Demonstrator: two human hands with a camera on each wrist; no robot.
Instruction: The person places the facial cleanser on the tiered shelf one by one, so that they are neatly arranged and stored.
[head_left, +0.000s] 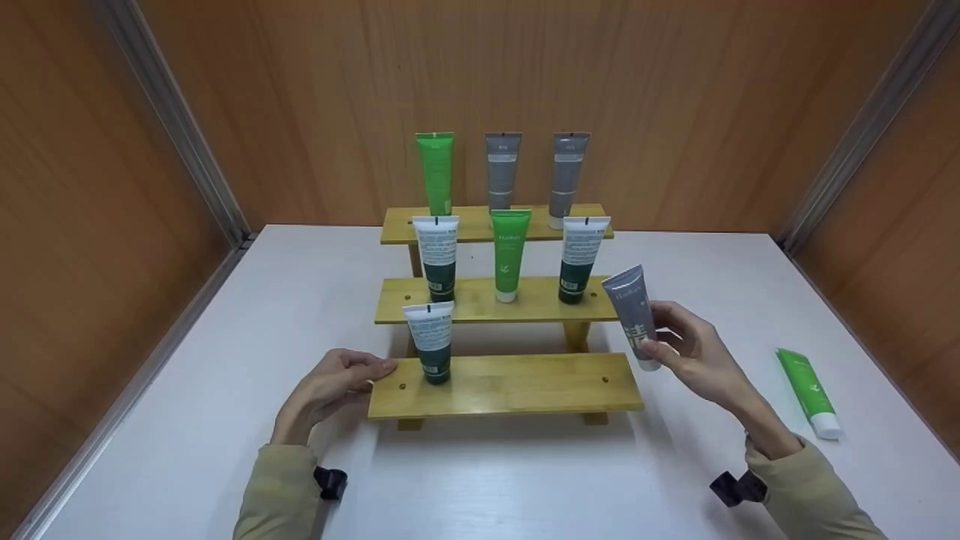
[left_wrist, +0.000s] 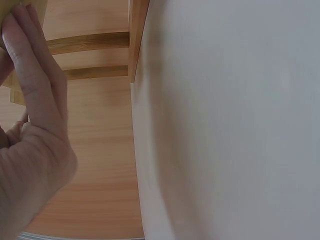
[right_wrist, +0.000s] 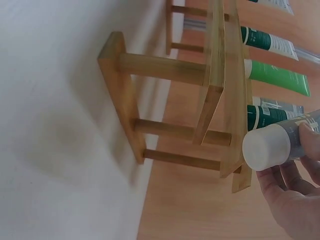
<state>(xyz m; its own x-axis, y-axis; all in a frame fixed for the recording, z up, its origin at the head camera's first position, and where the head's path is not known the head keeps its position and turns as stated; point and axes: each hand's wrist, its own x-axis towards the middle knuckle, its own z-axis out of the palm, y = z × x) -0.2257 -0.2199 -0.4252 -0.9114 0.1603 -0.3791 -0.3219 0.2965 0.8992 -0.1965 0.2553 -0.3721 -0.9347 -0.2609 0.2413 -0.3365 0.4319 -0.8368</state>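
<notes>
In the head view, a three-tier wooden display stand [head_left: 517, 386] stands on the white table. My left hand [head_left: 337, 379] holds the left end of its lowest shelf, its thumb on one side and fingers [left_wrist: 30, 75] on the other. My right hand [head_left: 697, 356] pinches a grey squeeze tube [head_left: 631, 311], cap down and tilted, just off the stand's right side. Its white cap [right_wrist: 267, 147] faces the right wrist camera. A white-and-dark-green tube [head_left: 431, 341] stands at the left of the lowest shelf.
On the middle shelf, a green tube [head_left: 510, 255] stands between two white-and-dark-green tubes [head_left: 439, 259]. The top shelf bears another green tube [head_left: 436, 172] and two grey tubes [head_left: 502, 172]. One more green tube [head_left: 810, 394] lies on the table at right. Wooden panels [head_left: 487, 82] enclose the table.
</notes>
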